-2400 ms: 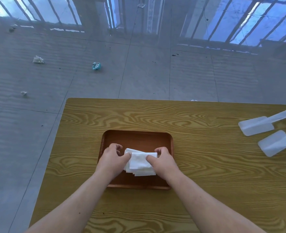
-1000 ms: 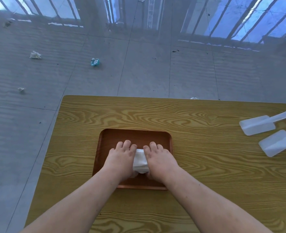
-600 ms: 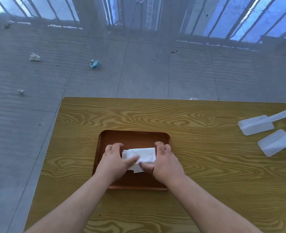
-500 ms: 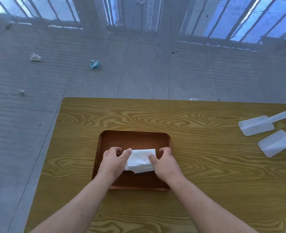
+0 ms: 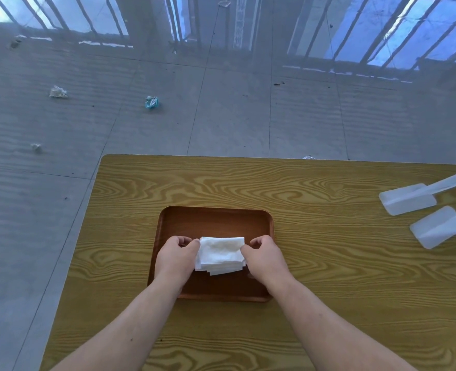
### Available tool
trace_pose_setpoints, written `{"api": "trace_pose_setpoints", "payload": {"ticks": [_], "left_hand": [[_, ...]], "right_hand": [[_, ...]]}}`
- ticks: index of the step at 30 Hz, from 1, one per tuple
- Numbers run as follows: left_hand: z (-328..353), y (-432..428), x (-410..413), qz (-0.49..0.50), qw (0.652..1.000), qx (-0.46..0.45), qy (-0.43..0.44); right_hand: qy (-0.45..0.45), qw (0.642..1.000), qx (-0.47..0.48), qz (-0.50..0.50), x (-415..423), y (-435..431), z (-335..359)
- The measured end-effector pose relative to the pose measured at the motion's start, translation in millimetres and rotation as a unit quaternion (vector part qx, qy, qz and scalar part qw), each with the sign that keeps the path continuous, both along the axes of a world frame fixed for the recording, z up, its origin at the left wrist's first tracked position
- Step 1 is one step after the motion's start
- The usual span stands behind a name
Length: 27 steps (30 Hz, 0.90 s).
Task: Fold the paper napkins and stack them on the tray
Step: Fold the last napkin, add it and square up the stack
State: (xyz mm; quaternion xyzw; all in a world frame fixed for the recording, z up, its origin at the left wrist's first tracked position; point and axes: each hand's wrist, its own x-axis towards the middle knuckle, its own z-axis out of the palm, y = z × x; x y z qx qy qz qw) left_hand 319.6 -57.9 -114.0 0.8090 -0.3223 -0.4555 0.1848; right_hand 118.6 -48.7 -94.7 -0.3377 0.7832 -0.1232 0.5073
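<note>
Napkins (image 5: 220,255) are lying as a white folded stack inside the brown tray (image 5: 216,219), nearer its front half; lower layers are sticking out unevenly at the stack's near edge. Stack is being gripped at both short edges: L hand (image 5: 177,257) is pinching the left edge w/ curled fingers, R hand (image 5: 265,257) is pinching the right edge likewise. Both hands are being held over the tray floor, inside its raised rim. Far half of the tray is lying bare. Tray is sitting approx. mid-table (image 5: 328,277), well apart from the table's far and left edges, wood being left open on all sides. Two translucent plastic scoops (image 5: 409,200) are lying near the right edge, well apart from the tray. Paper scraps (image 5: 58,91) are scattered on the tiled floor (image 5: 221,116) beyond.
</note>
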Motion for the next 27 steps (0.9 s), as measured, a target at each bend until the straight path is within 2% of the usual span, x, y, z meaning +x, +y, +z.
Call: {"api": "trace_pose_setpoints", "payload": {"ticks": [4,7,9,10,12,13,15,18,20,22,24,27], "left_hand": [[2.2,3.7,-1.6,-0.011,1.0,-0.012,-0.019],[1.5,3.9,-4.4,-0.013,0.999,0.0,0.034],[1.5,4.4,-4.1,-0.009,0.999,0.001,0.045],[1.7,4.8,-2.2,-0.019,1.0,-0.011,0.022],[2.4,8.0,4.9,-0.089,0.991,-0.075,-0.073],[3.5,9.6,8.7,-0.146,0.975,-0.124,-0.114],[9.8,9.4,13.4,-0.299,0.925,-0.185,-0.144],[12.2,-0.2,8.7,-0.487,0.841,-0.127,-0.199],[10.6,-5.0,-0.4,-0.55,0.79,-0.084,-0.256],[7.8,-7.6,-8.2,-0.581,0.75,-0.07,-0.308],[4.0,-9.4,-10.8,-0.582,0.742,-0.071,-0.325],[3.5,-9.6,-10.1,-0.563,0.76,-0.086,-0.315]], "right_hand": [[0.006,1.0,0.001,-0.008,0.2,3.9,-2.2],[-0.038,0.999,0.008,-0.002,2.7,7.0,-5.1],[-0.036,0.999,0.007,0.008,2.6,8.9,-7.1],[-0.014,1.0,-0.002,0.027,1.3,9.9,-7.6],[0.094,0.986,-0.066,0.119,-3.2,12.9,-6.7],[0.153,0.965,-0.122,0.177,-6.4,13.8,-6.3],[0.202,0.909,-0.201,0.305,-10.9,10.9,-3.7],[0.217,0.845,-0.16,0.462,-10.2,-2.0,-3.4],[0.244,0.808,-0.122,0.523,-3.4,-9.1,-3.6],[0.273,0.778,-0.122,0.552,5.4,-12.0,-3.9],[0.285,0.773,-0.135,0.551,11.8,-13.3,-3.2],[0.285,0.786,-0.142,0.53,16.5,-14.2,-2.8]]}}
